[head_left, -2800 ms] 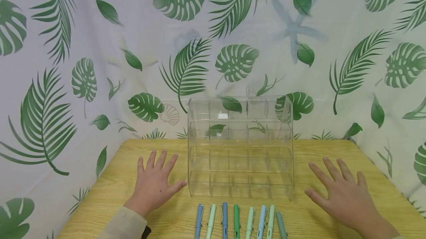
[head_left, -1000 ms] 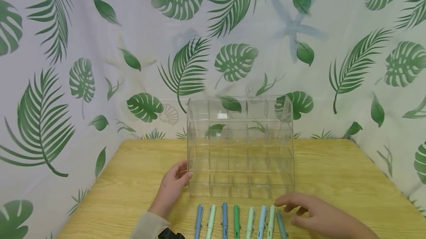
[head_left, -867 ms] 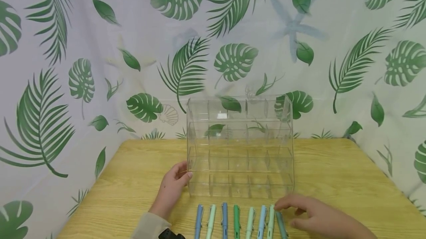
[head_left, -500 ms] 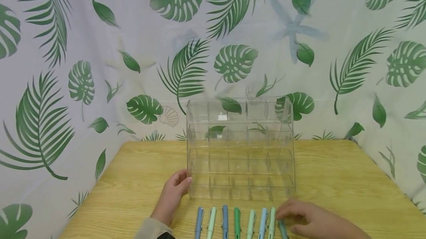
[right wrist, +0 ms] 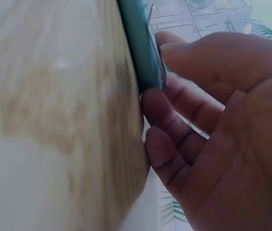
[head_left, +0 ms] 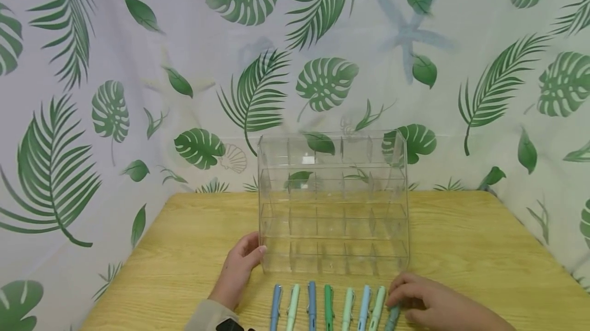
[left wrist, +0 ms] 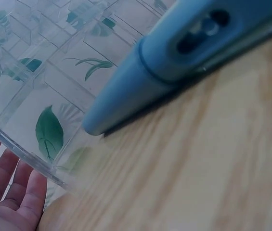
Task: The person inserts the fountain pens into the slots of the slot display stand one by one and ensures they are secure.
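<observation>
A clear acrylic rack (head_left: 330, 256) with stepped rows of compartments stands mid-table. My left hand (head_left: 237, 269) grips its left side panel near the bottom, thumb in front and fingers behind; the left wrist view shows the fingers (left wrist: 10, 192) past the panel's edge. In front of the rack lies a row of several capped pens in blues and greens. At the row's right end, my right hand (head_left: 430, 300) pinches the clip end of a teal pen (head_left: 393, 316). In the right wrist view, thumb and fingertips meet around the teal pen's end (right wrist: 143, 48), close over the wood.
A pale green pen (head_left: 377, 308) lies just left of the teal one, then a light blue pen (head_left: 364, 305). A dark green pen (head_left: 328, 305) is mid-row. Behind the wooden table (head_left: 470, 239) hangs a leaf-printed cloth (head_left: 332, 28).
Both hands came in from lying flat and spread beside the rack: the left took its side, the right reached the teal pen. That pen's top has swung right; the neighbouring pale green pen tilted slightly.
</observation>
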The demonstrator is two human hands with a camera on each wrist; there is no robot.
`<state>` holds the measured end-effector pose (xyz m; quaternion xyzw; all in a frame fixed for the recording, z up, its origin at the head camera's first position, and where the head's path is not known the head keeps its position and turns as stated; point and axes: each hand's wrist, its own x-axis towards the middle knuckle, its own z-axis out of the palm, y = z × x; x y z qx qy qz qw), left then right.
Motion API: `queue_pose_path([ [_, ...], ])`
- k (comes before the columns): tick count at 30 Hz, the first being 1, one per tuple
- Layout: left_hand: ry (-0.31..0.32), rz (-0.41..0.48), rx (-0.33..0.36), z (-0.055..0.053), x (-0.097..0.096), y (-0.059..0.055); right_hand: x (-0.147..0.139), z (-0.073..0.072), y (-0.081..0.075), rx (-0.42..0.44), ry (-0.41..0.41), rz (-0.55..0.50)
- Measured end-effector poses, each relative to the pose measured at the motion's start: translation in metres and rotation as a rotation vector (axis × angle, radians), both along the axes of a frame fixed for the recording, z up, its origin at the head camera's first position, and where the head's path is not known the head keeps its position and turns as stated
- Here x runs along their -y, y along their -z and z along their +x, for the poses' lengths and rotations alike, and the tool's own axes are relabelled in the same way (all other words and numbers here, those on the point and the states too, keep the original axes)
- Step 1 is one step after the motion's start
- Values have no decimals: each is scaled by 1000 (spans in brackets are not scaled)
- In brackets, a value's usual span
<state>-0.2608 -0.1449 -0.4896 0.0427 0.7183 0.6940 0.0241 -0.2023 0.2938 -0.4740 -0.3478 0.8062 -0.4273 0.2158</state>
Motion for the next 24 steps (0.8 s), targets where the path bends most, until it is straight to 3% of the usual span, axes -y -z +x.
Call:
queue_pose_path([
  [11, -3, -12, 3, 0, 2, 2, 2, 1, 1, -139, 22, 61],
  [14, -6, -15, 11, 0, 2, 2, 4, 1, 1, -143, 15, 48],
  [20, -3, -26, 3, -4, 3, 4, 6, 2, -1, -155, 84, 125],
  [24, 4, -22, 7, -4, 4, 6, 4, 1, 0, -184, 59, 104],
])
